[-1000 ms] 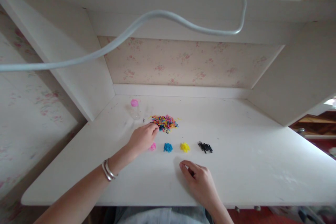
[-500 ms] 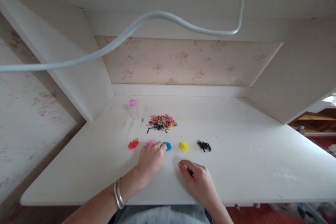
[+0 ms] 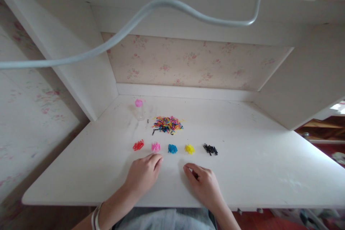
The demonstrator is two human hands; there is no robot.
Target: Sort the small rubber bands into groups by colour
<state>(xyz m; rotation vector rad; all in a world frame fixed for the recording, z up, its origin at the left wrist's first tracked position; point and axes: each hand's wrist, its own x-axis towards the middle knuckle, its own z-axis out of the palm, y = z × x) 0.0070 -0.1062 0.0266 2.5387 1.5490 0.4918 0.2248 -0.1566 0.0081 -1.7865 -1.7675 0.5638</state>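
My left hand (image 3: 145, 172) rests low over the desk just in front of the pink rubber bands (image 3: 155, 147), its fingers curled together; whatever they may hold is hidden. To the right, my right hand (image 3: 202, 183) lies on its side with thumb and forefinger pressed together, and I cannot make out anything between them. It is nearest the small pile of yellow rubber bands (image 3: 189, 149). Blue rubber bands (image 3: 173, 148) lie between the pink and yellow piles. Red rubber bands (image 3: 138, 145) sit at the left end of the row, black rubber bands (image 3: 210, 149) at the right.
Behind the row is a larger heap of mixed-colour rubber bands (image 3: 167, 124). A clear jar with a pink top (image 3: 139, 103) stands to its left. A white cable (image 3: 167, 3) hangs across the view above the white desk (image 3: 258, 169). Side panels bound the desk.
My left hand has drawn back and left from beside the blue pile, uncovering the pink pile. The right hand keeps its place and pose. The view has shifted slightly.
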